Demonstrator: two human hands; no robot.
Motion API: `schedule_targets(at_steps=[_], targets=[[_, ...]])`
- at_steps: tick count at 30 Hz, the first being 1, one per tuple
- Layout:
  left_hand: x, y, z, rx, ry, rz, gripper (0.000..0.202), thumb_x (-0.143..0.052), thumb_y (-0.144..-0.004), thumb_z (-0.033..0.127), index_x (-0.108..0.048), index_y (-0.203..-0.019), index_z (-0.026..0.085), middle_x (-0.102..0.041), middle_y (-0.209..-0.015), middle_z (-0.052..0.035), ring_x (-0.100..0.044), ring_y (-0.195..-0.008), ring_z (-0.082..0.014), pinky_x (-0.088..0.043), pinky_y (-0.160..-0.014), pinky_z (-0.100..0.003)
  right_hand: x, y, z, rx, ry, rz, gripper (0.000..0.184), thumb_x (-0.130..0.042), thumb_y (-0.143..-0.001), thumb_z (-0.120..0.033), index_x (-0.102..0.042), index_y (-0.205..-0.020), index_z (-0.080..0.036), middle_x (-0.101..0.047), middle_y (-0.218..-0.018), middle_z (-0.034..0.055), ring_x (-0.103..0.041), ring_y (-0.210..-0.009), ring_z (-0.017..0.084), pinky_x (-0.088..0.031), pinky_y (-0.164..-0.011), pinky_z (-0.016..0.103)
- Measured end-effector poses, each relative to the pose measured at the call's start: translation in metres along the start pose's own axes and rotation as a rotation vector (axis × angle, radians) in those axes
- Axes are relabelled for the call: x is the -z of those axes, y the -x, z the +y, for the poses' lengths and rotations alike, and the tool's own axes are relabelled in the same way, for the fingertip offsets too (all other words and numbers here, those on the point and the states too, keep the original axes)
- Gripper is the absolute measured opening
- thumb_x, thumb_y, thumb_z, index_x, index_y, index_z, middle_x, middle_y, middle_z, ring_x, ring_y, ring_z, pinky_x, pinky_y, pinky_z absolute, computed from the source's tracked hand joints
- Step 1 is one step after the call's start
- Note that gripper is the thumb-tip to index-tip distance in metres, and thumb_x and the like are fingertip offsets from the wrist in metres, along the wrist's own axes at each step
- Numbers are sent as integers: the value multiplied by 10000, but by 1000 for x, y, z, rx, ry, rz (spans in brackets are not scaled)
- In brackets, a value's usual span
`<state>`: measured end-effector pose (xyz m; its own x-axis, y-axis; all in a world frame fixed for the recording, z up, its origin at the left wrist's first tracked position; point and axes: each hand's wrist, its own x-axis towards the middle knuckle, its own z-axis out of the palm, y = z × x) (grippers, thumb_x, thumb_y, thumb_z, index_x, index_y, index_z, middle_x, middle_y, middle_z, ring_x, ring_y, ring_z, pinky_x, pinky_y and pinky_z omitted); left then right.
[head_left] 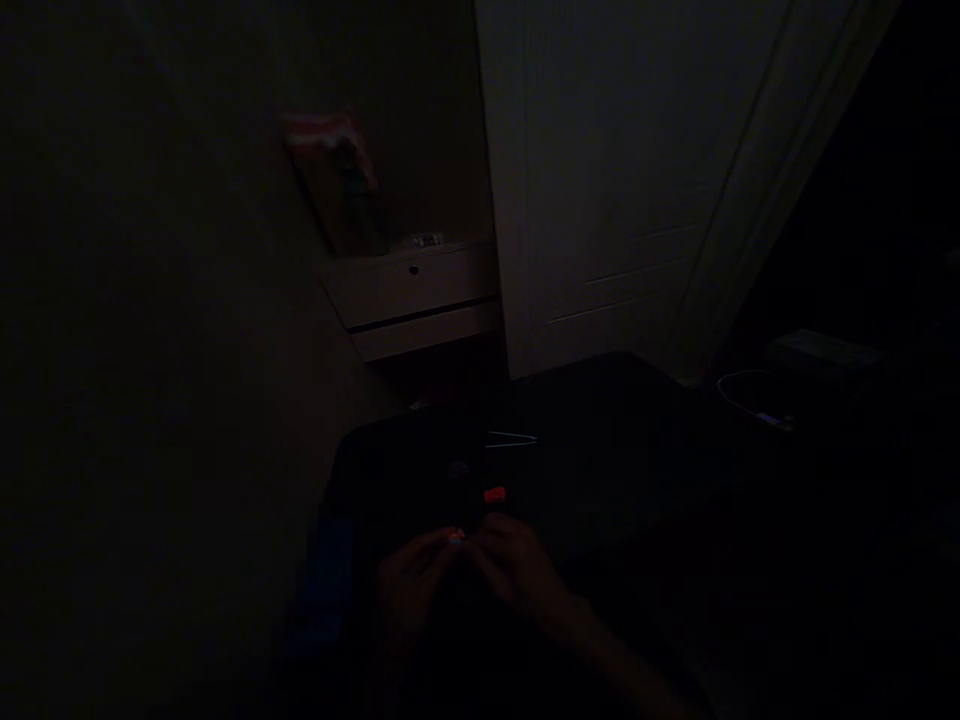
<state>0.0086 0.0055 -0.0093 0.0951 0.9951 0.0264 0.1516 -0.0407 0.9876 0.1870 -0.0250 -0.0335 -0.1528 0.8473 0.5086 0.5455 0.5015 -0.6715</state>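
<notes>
Pinching a tiny orange piece [456, 538] between left hand [411, 582] and right hand [517, 568] at the dark tabletop's [600, 440] six o'clock, you are handling something seemingly light, rigid, easily dropped; grip its edges.

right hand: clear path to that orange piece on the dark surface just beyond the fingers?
Probably yes. The right hand sits just short of the orange piece on the dark surface, with nothing visible between them, though the frame is very dim.
</notes>
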Motion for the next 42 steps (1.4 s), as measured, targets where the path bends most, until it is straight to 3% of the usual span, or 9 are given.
schedule_targets(at_steps=[15,34,42], targets=[[-2,1,6,10,-22,-20,267,-849,-698,417,-831,-840,192,-854,-901,-99,-813,-874,-304,-657,-846,-382,-2,3,-8,14,165,39,341,-472,-1086,-249,-736,-885,-170,-671,-813,57,-631,-720,170,-463,-652,278],[-3,0,10,14,-43,-12,258,-838,-677,412,-838,-822,199,-855,-884,-93,-816,-852,-305,-663,-825,-381,-4,2,-3,-65,110,9,289,-484,-1089,-271,-733,-970,-185,-724,-924,69,-700,-791,177,-516,-723,267],[-2,0,5,31,29,44,266,-862,-662,360,-841,-877,204,-856,-960,-92,-811,-939,-317,-655,-884,-404,1,-2,-4,-87,-10,47,299,-524,-1070,-276,-760,-911,-186,-748,-848,48,-699,-754,168,-508,-711,256]])
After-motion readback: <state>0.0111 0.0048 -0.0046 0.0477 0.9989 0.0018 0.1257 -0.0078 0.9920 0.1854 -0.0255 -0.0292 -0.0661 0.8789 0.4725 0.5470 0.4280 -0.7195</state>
